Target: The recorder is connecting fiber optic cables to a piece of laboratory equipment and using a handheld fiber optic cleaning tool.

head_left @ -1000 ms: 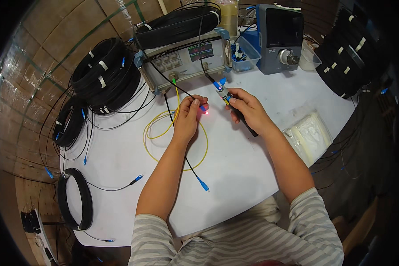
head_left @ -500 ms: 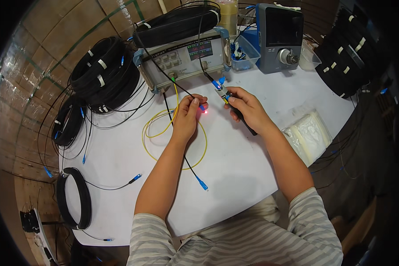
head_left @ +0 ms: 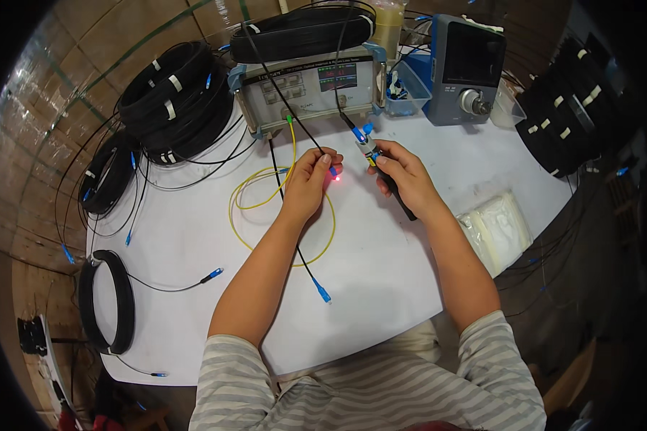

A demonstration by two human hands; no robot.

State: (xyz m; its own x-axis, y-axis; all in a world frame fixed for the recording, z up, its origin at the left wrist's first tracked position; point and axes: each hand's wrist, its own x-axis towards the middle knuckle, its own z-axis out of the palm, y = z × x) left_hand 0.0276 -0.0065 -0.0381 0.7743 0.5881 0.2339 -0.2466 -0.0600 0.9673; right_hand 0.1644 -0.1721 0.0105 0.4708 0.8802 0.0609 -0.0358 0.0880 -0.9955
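White table [head_left: 381,287], round-edged, with a brown panelled floor or wall around it, dim at the rim. Landmark: grey test instrument [head_left: 313,90] at the far edge of the table.

- Left of the instrument: stacked black cable coils [head_left: 176,100]; one further coil [head_left: 106,302] lies well to the near left.
- Right of it: blue-grey meter box with knob [head_left: 467,68]; farther right and nearer, clear plastic bags [head_left: 496,230].
- In front of it: loose yellow fibre loop [head_left: 266,208], plugged into its face.
- Just in front of it: left hand [head_left: 309,183], fingers pinched narrow on a fibre end glowing red [head_left: 333,174]. Right hand [head_left: 402,176] wrapped around a black pen-shaped light tester [head_left: 384,172], cable already plugged into its tip.

Judgement: light passes through the fibre, so this check looks mostly done. A blue connector [head_left: 322,291] lies unused.
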